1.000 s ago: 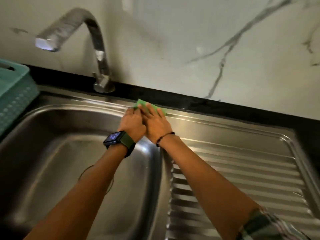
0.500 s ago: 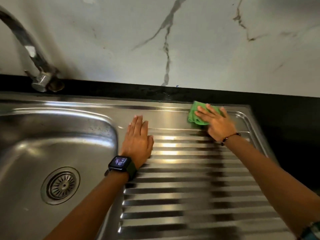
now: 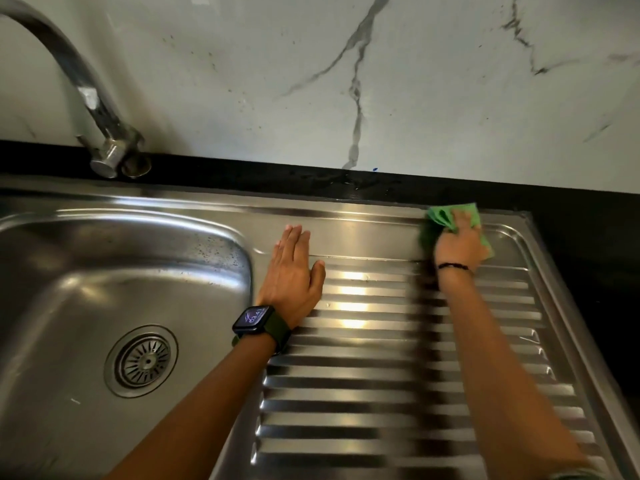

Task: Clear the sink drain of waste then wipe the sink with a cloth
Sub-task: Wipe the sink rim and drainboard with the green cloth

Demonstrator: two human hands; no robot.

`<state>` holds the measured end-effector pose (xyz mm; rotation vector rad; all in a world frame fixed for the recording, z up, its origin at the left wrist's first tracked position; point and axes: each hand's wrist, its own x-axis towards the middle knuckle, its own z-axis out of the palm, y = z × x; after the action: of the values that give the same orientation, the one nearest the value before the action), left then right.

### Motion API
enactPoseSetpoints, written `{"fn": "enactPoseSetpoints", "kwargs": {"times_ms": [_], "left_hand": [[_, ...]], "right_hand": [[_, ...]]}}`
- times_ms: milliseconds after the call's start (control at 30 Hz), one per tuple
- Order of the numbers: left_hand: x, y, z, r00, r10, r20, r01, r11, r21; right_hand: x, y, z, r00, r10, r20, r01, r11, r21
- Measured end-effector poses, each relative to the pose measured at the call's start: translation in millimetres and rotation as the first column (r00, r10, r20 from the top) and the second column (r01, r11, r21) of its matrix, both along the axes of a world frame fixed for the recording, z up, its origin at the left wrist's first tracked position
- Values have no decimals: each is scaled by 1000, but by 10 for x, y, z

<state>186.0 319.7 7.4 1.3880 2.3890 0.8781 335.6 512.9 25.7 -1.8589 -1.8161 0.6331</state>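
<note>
**Green cloth at the far right corner of the drainboard**

The stainless steel sink (image 3: 104, 278) fills the view, its ribbed steel drainboard (image 3: 398, 375) on the right and round slotted drain strainer (image 3: 141, 360) in the basin floor. The left hand (image 3: 292, 275) lies flat, fingers straight, pointing toward the wall. The right hand (image 3: 459, 245) presses the crumpled green cloth (image 3: 445, 216) onto the drainboard's far right corner; its long axis runs roughly left to right along the back rim.

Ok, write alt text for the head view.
A right hand presses a crumpled green cloth onto the far right corner of a ribbed stainless steel sink drainboard. The left hand rests flat beside the basin.
</note>
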Motion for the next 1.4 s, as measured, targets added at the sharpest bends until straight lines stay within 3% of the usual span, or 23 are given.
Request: {"fn": "enactPoseSetpoints", "kwargs": {"times_ms": [200,267,367,467,533,600,733,833,900,967,1100,1167,1267,1400], "left_hand": [[-1,19,-13,996,75,44,-79,992,95],[-23,24,-15,988,131,87,-141,982,127],[-62,25,-25,960,230,158,-253,957,142],[-57,30,-67,972,217,95,-228,965,131],[-59,19,-73,973,216,84,-226,967,122],[-61,0,-58,974,205,95,-215,970,117],[-61,-22,-31,977,184,107,-196,974,111],[-54,-20,-17,978,183,100,-194,975,108],[-54,-21,-5,978,176,110,-187,978,90],[-51,-23,12,979,155,133,-166,983,74],[-64,-14,29,977,119,176,-135,988,81],[-83,-20,29,960,122,251,-158,979,129],[-124,-60,47,874,185,449,-325,910,258],[-480,-190,169,502,261,824,-737,628,250]], "right_hand": [[-1446,-613,-4,929,357,97,-363,931,50],[-1821,-705,16,815,563,140,-573,818,47],[-2080,-719,43,537,821,194,-837,548,-2],[-1942,-540,80,318,890,327,-936,350,-43],[-1716,-362,111,261,854,450,-953,301,-18],[-1378,-139,145,336,810,480,-929,369,28],[-514,348,194,550,678,488,-787,617,31],[30,541,246,717,470,516,-557,830,18],[306,591,250,775,289,562,-353,935,7],[403,586,246,811,127,572,-169,985,20],[-163,468,256,904,-113,412,108,994,33],[-671,246,194,928,-57,367,46,998,41],[-1479,-293,104,900,193,391,-224,974,35],[-2568,-1086,105,765,515,387,-566,824,22]]}}
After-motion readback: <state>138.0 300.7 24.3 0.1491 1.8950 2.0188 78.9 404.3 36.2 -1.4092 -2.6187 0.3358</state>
